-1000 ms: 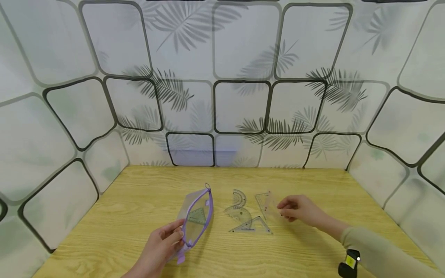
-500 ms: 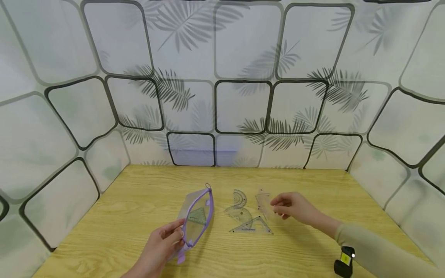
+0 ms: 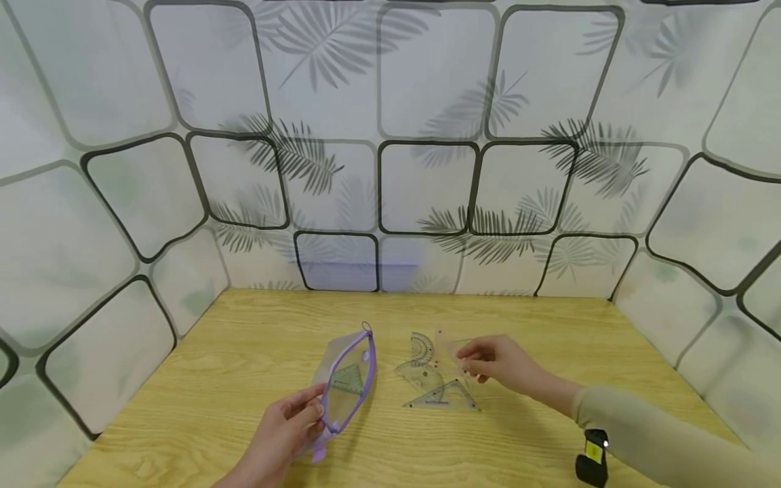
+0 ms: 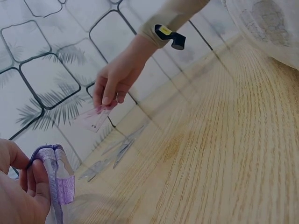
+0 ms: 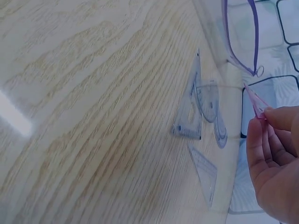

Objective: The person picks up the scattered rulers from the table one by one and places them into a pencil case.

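Note:
My left hand [image 3: 277, 430] grips the near end of a see-through zip pouch [image 3: 323, 373] with a purple zipper edge, its mouth spread toward the right. Through it shows a green set square [image 3: 348, 378]. Above the table, my right hand [image 3: 503, 364] pinches a clear pink set square [image 4: 97, 117] by one end between thumb and fingers. Below and left of that hand lie a small clear protractor [image 3: 422, 348], a larger clear protractor [image 3: 419, 377] and a clear set square [image 3: 442, 401]. Another clear set square [image 5: 204, 172] lies partly behind the right hand in the head view.
The wood-grain table [image 3: 244, 339] is bounded by white patterned walls [image 3: 427, 190] at the back and both sides. A black device with a yellow label [image 3: 592, 455] sits on the right sleeve. A pale rounded shape [image 4: 268, 28] stands at the left wrist view's top right.
My right hand has moved left with the pink set square, from right of the laid-out pieces to over them, toward the pouch. The left hand and pouch stay put.

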A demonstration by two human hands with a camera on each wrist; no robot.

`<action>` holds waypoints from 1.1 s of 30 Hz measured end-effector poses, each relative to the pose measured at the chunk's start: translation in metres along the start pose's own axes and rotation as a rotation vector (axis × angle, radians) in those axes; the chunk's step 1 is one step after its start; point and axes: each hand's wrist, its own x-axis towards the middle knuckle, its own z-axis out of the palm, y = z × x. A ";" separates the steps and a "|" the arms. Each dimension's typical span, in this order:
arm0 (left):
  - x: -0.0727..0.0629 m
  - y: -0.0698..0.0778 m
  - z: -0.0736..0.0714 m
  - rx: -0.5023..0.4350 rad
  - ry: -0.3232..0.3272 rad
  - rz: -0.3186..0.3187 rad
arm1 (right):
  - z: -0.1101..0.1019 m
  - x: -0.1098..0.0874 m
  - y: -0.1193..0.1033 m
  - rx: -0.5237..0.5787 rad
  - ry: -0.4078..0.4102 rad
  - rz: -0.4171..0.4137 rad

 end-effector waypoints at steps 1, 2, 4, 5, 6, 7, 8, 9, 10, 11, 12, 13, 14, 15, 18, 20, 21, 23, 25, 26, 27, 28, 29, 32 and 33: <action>0.000 0.000 0.000 0.000 0.005 -0.002 | 0.001 0.000 -0.001 0.006 -0.002 0.000; 0.000 0.000 0.001 0.000 0.009 -0.003 | 0.002 0.001 -0.003 0.007 -0.003 -0.002; 0.000 0.000 0.001 -0.001 0.009 -0.004 | 0.005 0.003 -0.004 0.006 -0.004 -0.010; 0.000 0.000 0.001 0.001 0.003 -0.003 | 0.006 0.004 -0.005 0.008 -0.005 -0.016; -0.001 0.000 0.000 0.003 -0.002 -0.002 | 0.007 0.004 -0.005 0.013 -0.006 -0.018; -0.001 0.000 0.000 0.004 -0.008 -0.002 | 0.008 0.005 -0.006 0.011 -0.008 -0.023; -0.001 0.000 0.000 0.004 -0.014 -0.002 | 0.010 0.006 -0.006 0.013 -0.008 -0.025; -0.001 0.000 0.000 0.004 -0.018 -0.001 | 0.011 0.007 -0.007 0.019 -0.011 -0.025; -0.002 0.000 0.000 0.003 -0.020 -0.001 | 0.013 0.008 -0.007 0.021 -0.012 -0.025; -0.002 0.001 0.000 0.003 -0.022 -0.001 | 0.014 0.009 -0.007 0.023 -0.016 -0.029; -0.002 0.001 0.000 0.001 -0.020 -0.001 | 0.016 0.010 -0.008 0.026 -0.018 -0.029; -0.002 0.001 0.001 -0.001 -0.020 -0.001 | 0.017 0.012 -0.009 0.029 -0.020 -0.032; -0.003 0.001 0.001 -0.002 -0.019 -0.001 | 0.019 0.013 -0.010 0.035 -0.020 -0.032; -0.003 0.002 0.001 -0.003 -0.020 0.000 | 0.020 0.015 -0.011 0.041 -0.023 -0.035; -0.003 0.003 0.002 -0.008 -0.030 -0.003 | 0.023 0.019 -0.014 0.070 -0.033 -0.021; -0.003 0.004 0.001 -0.014 -0.040 -0.007 | 0.024 0.021 -0.017 0.094 -0.044 -0.007; -0.003 0.004 0.001 -0.016 -0.044 -0.010 | 0.025 0.022 -0.018 0.105 -0.051 0.001; -0.003 0.005 0.002 -0.017 -0.041 -0.017 | 0.026 0.024 -0.022 0.124 -0.062 0.013; -0.003 0.005 0.002 -0.018 -0.035 -0.020 | 0.027 0.026 -0.024 0.131 -0.067 0.015; -0.003 0.005 0.002 -0.017 -0.032 -0.021 | 0.028 0.027 -0.025 0.131 -0.069 0.018; -0.003 0.005 0.002 -0.016 -0.030 -0.021 | 0.028 0.028 -0.026 0.131 -0.068 0.019; -0.003 0.005 0.002 -0.014 -0.030 -0.020 | 0.029 0.030 -0.026 0.134 -0.067 0.022; -0.003 0.005 0.001 -0.014 -0.031 -0.020 | 0.029 0.031 -0.027 0.134 -0.066 0.027; -0.003 0.005 0.001 -0.013 -0.038 -0.015 | 0.031 0.035 -0.027 0.146 -0.079 0.038; -0.003 0.005 0.001 -0.012 -0.039 -0.014 | 0.032 0.036 -0.027 0.152 -0.089 0.038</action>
